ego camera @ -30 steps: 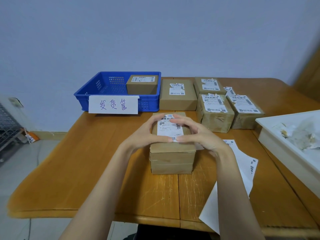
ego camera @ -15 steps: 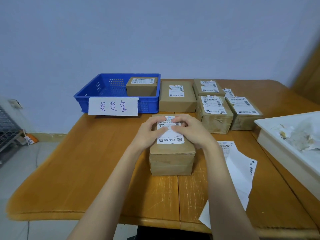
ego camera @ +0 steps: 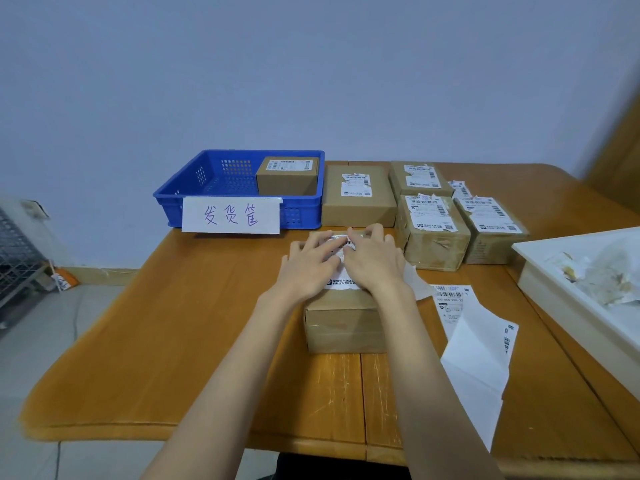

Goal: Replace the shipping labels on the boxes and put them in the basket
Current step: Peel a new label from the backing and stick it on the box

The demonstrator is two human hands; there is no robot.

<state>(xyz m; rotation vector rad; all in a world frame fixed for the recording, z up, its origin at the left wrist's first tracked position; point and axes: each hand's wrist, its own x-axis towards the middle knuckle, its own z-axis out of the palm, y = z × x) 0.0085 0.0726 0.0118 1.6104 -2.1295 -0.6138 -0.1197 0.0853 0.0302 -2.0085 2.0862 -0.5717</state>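
- We press a new label (ego camera: 341,284) flat onto the box (ego camera: 346,327) directly under our hands: left hand (ego camera: 308,268) and right hand (ego camera: 372,263) lie side by side, fingers straight, pinching nothing.
- Next, we judge, comes gripping this box and carrying it forward-left into the blue basket (ego camera: 194,194).
- Counted: one box in the basket (ego camera: 287,174), four boxes with torn labels (ego camera: 433,233) beyond and right of our hands (a scrap may hide more), one under them.
- Label sheets (ego camera: 474,362) lie just right of our right wrist.
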